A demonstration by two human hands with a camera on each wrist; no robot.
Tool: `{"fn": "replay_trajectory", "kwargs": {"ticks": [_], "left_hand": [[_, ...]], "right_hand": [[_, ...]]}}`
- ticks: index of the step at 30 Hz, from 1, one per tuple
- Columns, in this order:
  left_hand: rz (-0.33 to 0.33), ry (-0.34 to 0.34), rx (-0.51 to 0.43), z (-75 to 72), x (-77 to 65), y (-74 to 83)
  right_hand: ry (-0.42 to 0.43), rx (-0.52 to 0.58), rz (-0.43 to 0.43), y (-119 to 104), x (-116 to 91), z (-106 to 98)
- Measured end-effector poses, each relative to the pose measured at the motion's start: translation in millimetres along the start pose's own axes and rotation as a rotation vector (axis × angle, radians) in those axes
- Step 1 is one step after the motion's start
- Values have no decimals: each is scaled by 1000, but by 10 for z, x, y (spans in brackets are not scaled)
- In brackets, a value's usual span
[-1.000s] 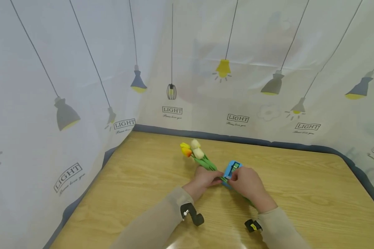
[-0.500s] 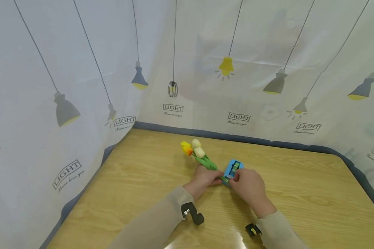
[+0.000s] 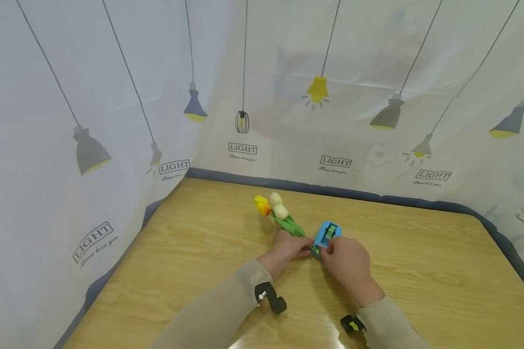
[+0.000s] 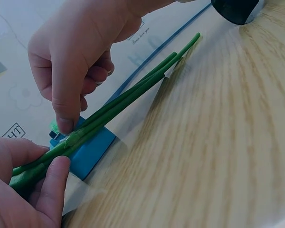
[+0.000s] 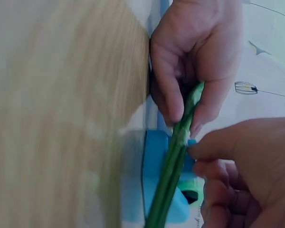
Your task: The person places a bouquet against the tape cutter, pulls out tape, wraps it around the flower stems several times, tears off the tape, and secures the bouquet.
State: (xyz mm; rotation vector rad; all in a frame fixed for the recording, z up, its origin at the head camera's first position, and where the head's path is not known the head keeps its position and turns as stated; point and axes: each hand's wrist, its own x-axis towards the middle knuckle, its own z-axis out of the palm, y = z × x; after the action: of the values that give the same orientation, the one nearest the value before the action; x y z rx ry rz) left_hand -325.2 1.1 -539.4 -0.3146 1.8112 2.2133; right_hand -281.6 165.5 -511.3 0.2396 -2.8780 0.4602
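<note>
My left hand (image 3: 288,246) grips a small bunch of artificial tulips (image 3: 281,211), two cream heads and yellow-orange beside them, by the green stems (image 4: 118,105). A shiny clear piece of tape (image 4: 75,138) lies against the stems just past the left fingertips. My right hand (image 3: 349,261) pinches at this tape with thumb and forefinger, other fingers curled; its exact hold is partly hidden. Directly behind the stems, close to both hands, is a blue tape dispenser (image 4: 92,154) with a green-cored roll. In the right wrist view, the stems (image 5: 168,173) cross in front of the dispenser.
The wooden table (image 3: 419,261) carries the work. A pale cloth (image 3: 288,97) printed with lamps hangs behind and at the sides, with a dark blue border along the table's edge. Each sleeve bears a black wrist mount (image 3: 268,296).
The head view has shifted slightly. My left hand keeps its grip on the stems, while the right hand stays at the tape with only small movement. Stem ends below the right hand have gone from sight.
</note>
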Motion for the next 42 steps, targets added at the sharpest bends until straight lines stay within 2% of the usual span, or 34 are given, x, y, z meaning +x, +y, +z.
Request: {"fn": "replay_trajectory", "kwargs": {"ticks": [8,16,21,23,26,30,32,35,38,42], "left_hand": [[7,20,31,28,-26,28],[5,25,62,83,-21,73],[16,-21,21,66,-22,101],[27,-61,-7,45,-35,127],[37,-137,-28,11,-73,218],[68,-245,-6,-32,-166,431],[102,-277,17,-45,-226,551],[169,-298,67,-57,-335,735],[240,-308,72,-69,-444,883],[321,-282,46,-70,-579,976]], "right_hand": [[-9,-1,54,-59,-34,-44],[-6,-88,9,-83,-10,-133],[-44,-101,-8,-59,-16,-220],[-77,-52,-18,-42,-26,-290],[-144,86,-12,-21,-40,-432],[-232,274,15,-25,-61,-639],[-268,342,34,-50,-77,-732],[-290,422,44,-99,-97,-842],[-281,495,31,-160,-115,-936],[-258,583,4,-250,-153,-1032]]}}
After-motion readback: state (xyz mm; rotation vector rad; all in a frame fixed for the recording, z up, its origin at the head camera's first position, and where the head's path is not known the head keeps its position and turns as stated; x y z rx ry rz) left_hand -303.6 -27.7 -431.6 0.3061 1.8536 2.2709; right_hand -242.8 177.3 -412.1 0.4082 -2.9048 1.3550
